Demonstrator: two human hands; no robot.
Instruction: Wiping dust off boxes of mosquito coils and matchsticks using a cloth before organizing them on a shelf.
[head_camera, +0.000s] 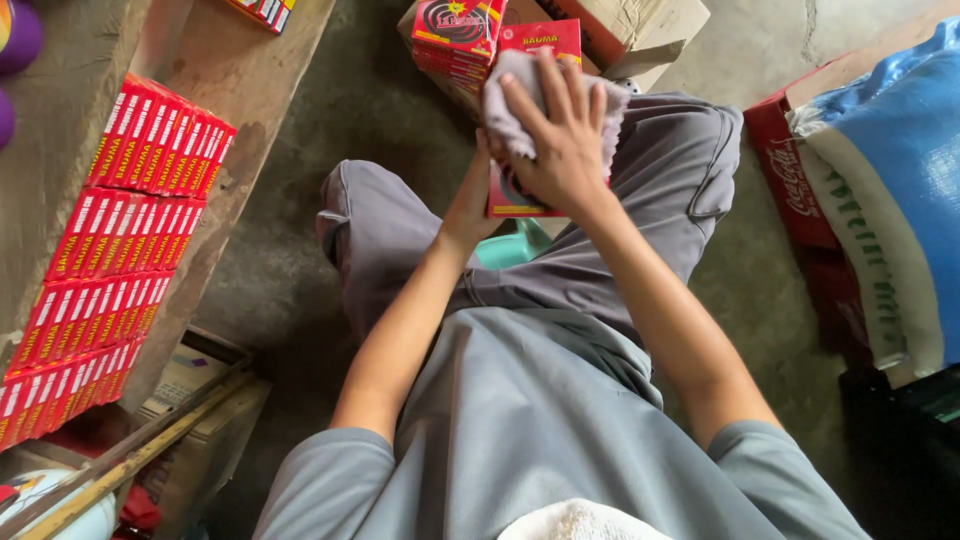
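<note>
— Wiping that red box (515, 200) over the lap?
— Yes. Right hand (560, 140) presses the grey cloth (515, 100) flat, fingers spread; left hand (478, 195) grips the box's edge. Steadier strokes would help.

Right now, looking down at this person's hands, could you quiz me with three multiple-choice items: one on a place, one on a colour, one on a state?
1. Where are the rows of red boxes?
A. on the ledge to the left
B. on the lap
C. on the blue sack

2. What colour is the cloth?
A. green
B. pale grey
C. black

3. How is the right hand?
A. hanging free
B. fingers spread, pressing the cloth on a red box
C. holding a stick

Key: 1 A, boxes line the left ledge; 2 B, fabric looks pale grey; 3 B, palm lies flat on cloth.
</note>
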